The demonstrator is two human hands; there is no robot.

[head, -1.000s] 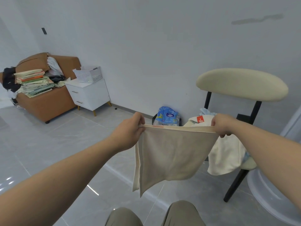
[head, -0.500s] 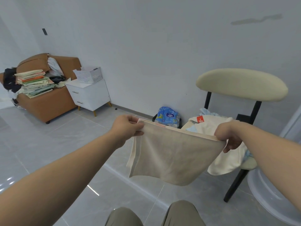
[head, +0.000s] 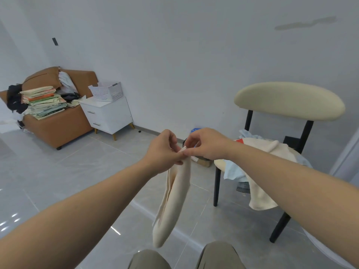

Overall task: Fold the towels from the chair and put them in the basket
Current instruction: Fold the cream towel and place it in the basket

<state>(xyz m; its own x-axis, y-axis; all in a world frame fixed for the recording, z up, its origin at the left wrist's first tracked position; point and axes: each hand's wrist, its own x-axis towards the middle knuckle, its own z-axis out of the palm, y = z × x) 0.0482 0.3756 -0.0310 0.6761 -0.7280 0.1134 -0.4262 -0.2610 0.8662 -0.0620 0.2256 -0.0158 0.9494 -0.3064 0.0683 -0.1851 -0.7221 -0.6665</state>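
Note:
A cream towel point(head: 172, 200) hangs folded in a narrow strip in front of me, above the floor. My left hand point(head: 164, 150) and my right hand point(head: 206, 144) meet at its top and both pinch the upper corners together. To the right stands a chair point(head: 289, 101) with a cream backrest and black legs. Its seat holds a heap of towels: a cream towel point(head: 262, 171) draping over the front edge and a light blue one point(head: 235, 171) beneath. A white perforated basket point(head: 106, 92) sits on a white nightstand at the far left.
A brown sofa point(head: 58, 127) stacked with books and clothes stands at the far left beside the white nightstand point(head: 108, 115). A dark bin and a cardboard box point(head: 203, 162) sit on the floor behind my hands. My knees show at the bottom edge. Grey tile floor lies between.
My hands, held apart with the towel spread wide, have come together, and the towel now hangs doubled over in a narrow strip.

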